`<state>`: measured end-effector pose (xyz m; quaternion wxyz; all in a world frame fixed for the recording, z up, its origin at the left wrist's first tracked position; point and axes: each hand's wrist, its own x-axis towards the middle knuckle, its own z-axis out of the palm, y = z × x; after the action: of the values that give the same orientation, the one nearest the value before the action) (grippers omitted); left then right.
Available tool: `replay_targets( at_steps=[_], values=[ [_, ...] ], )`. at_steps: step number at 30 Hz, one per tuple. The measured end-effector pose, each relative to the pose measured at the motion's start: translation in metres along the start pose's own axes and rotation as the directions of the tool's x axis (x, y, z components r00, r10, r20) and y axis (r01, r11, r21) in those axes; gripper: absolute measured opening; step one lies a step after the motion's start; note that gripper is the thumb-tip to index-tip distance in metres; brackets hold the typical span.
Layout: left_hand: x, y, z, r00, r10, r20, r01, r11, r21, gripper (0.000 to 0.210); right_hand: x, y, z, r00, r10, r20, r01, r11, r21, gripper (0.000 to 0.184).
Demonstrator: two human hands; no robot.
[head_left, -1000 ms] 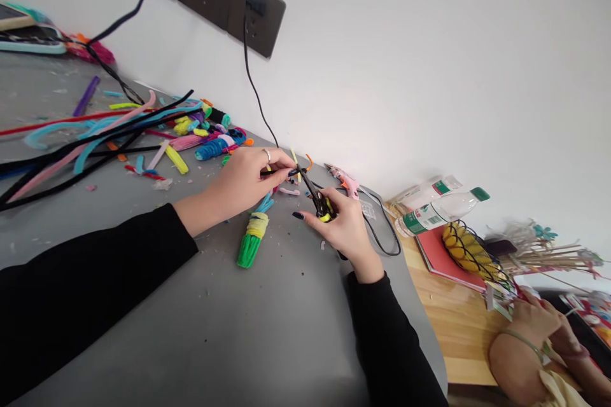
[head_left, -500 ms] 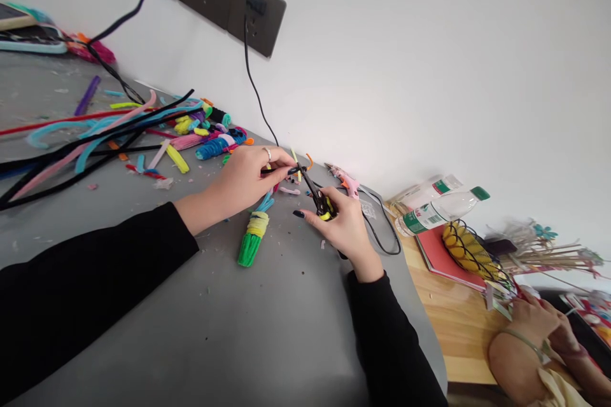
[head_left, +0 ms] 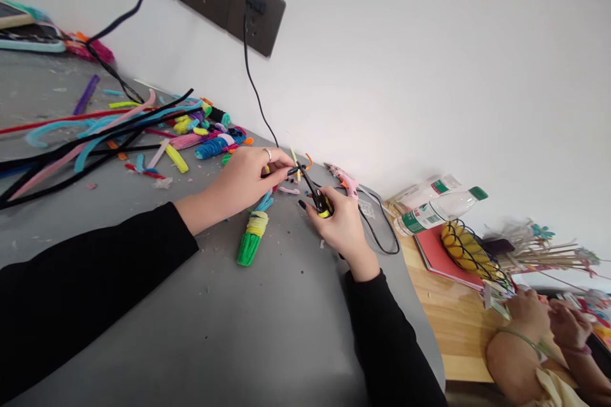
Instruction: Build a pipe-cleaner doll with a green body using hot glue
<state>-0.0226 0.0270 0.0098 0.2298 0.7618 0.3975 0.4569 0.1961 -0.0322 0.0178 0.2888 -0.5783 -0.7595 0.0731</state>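
Head view: left hand [head_left: 252,170] pinches a black chenille stem [head_left: 296,170] between thumb and fingers; right hand [head_left: 341,222] grips yellow-handled wire cutters [head_left: 316,194], all above the grey tabletop [head_left: 267,343]. Cutters' long axis runs up-left from right palm, tip at the stem, right by left fingertips; left hand is nearer it. Green-and-yellow chenille bundle [head_left: 252,238] lies tilted just below left hand, untouched. Right fingers mostly hidden; can't tell whether the jaws touch the stem.

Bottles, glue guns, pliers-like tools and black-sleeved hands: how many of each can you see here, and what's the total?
Bottles: 2
Glue gun: 1
Pliers-like tool: 1
Left hand and right hand: 2
Total: 6
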Motion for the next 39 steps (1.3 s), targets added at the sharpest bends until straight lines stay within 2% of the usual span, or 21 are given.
replay_targets(
  at_steps=[7, 16, 20, 22, 25, 28, 34, 39],
  values=[
    [0.001, -0.002, 0.001, 0.999, -0.024, 0.026, 0.024, 1.0, -0.003, 0.028, 0.003, 0.002, 0.004, 1.0, -0.005, 0.02, 0.006, 0.997, -0.072, 0.02],
    [0.0, -0.001, -0.001, 0.998, -0.04, 0.055, 0.043, 0.998, -0.041, 0.026, 0.002, 0.003, 0.003, 0.999, -0.044, 0.012, 0.044, 0.997, -0.064, 0.021],
    [0.002, -0.003, -0.004, 0.996, -0.052, 0.07, 0.055, 0.997, -0.045, 0.025, 0.0, 0.001, -0.004, 1.0, -0.01, 0.004, 0.01, 1.0, -0.01, 0.019],
    [0.003, -0.004, -0.008, 0.997, -0.072, 0.023, 0.073, 0.997, -0.025, 0.023, -0.002, -0.002, -0.008, 0.999, 0.021, -0.05, -0.019, 0.999, 0.036, 0.017],
    [0.006, -0.008, -0.014, 0.983, -0.136, -0.122, 0.128, 0.989, -0.071, 0.022, -0.005, -0.009, -0.014, 0.987, 0.096, -0.132, -0.072, 0.982, 0.175, 0.014],
    [0.008, -0.012, -0.017, 0.96, -0.212, -0.183, 0.189, 0.972, -0.137, 0.022, -0.005, -0.012, -0.017, 0.966, 0.205, -0.159, -0.133, 0.916, 0.378, 0.018],
    [0.006, -0.008, -0.014, 0.975, -0.211, -0.069, 0.2, 0.969, -0.146, 0.019, 0.002, 0.001, -0.015, 0.936, 0.339, -0.091, -0.208, 0.744, 0.635, 0.036],
    [0.005, -0.005, -0.012, 0.973, -0.224, -0.056, 0.214, 0.965, -0.149, 0.019, 0.003, 0.014, -0.017, 0.908, 0.413, 0.07, -0.303, 0.532, 0.791, 0.051]
  ],
)
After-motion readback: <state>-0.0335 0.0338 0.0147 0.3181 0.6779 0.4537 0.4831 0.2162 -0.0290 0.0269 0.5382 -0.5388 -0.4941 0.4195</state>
